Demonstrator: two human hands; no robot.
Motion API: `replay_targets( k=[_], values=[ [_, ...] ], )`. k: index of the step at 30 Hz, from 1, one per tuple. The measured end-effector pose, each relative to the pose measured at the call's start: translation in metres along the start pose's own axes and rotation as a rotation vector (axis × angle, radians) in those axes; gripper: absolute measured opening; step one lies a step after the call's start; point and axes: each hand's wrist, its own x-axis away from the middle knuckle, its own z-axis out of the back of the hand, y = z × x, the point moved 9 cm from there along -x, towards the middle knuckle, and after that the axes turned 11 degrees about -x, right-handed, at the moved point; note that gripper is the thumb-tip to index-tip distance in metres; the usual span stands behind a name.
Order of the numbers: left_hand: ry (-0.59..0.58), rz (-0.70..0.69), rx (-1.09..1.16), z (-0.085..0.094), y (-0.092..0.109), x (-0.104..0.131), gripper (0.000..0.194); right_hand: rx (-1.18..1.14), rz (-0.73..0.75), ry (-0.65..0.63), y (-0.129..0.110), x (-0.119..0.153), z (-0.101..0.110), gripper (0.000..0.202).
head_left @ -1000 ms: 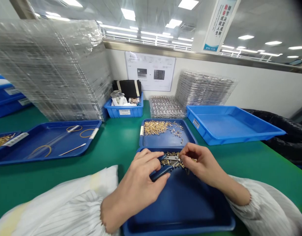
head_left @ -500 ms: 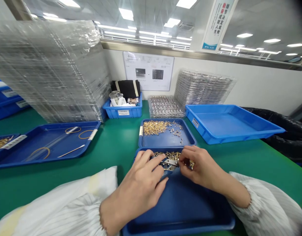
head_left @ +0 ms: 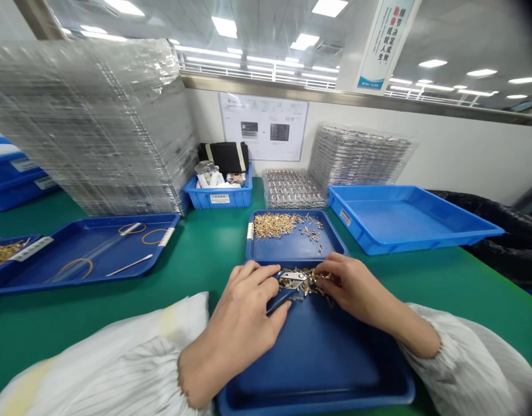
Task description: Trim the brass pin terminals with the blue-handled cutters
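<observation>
My left hand (head_left: pixel 240 315) is wrapped round the blue handles of a pair of pliers (head_left: pixel 293 279), whose metal head points right. Small gold and silver pins (head_left: pixel 314 287) lie in a heap at the back of the near dark-blue tray (head_left: pixel 322 370), just under the pliers' head. Over this heap, my right hand (head_left: pixel 356 289) has its thumb and fingers pinched together close to the pliers' tip. What it pinches, if anything, is too small and covered to make out. Behind, a smaller blue tray (head_left: pixel 291 249) holds a larger pile of gold pins (head_left: pixel 272 225).
At left, a blue tray (head_left: pixel 131 266) holds rubber bands and a cotton swab (head_left: pixel 129 264). Tall stacks of clear plastic trays (head_left: pixel 96 127) stand behind it. A labelled blue bin (head_left: pixel 220 199) sits at the back, and a light-blue tray (head_left: pixel 404 214) lies right, beside a black bag (head_left: pixel 503 231).
The pliers have shifted slightly left with my left hand, showing more of their head and handles. My right hand stays over the pins, its fingers now a little apart from the pliers' head.
</observation>
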Motion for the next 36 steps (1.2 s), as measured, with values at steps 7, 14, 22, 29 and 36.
replay_targets(
  k=[7, 14, 22, 29, 36],
  values=[
    [-0.089, -0.016, 0.025, -0.007, 0.003, 0.001, 0.015, -0.147, 0.03, 0.032, -0.016, 0.001, 0.005, 0.012],
    [-0.105, -0.055, 0.063, -0.008, 0.007, 0.002, 0.013, -0.186, 0.082, 0.002, -0.028, 0.002, 0.003, 0.01],
    [-0.063, -0.034, 0.074, -0.006, 0.005, 0.003, 0.015, -0.255, 0.055, -0.026, -0.026, 0.001, 0.002, 0.015],
    [0.012, -0.067, 0.101, 0.002, 0.01, 0.002, 0.017, -0.318, 0.007, 0.089, -0.025, 0.002, 0.009, 0.012],
    [0.177, 0.004, 0.232, 0.016, 0.007, 0.005, 0.018, -0.66, -0.143, 0.181, -0.005, 0.003, 0.011, 0.01]
  ],
)
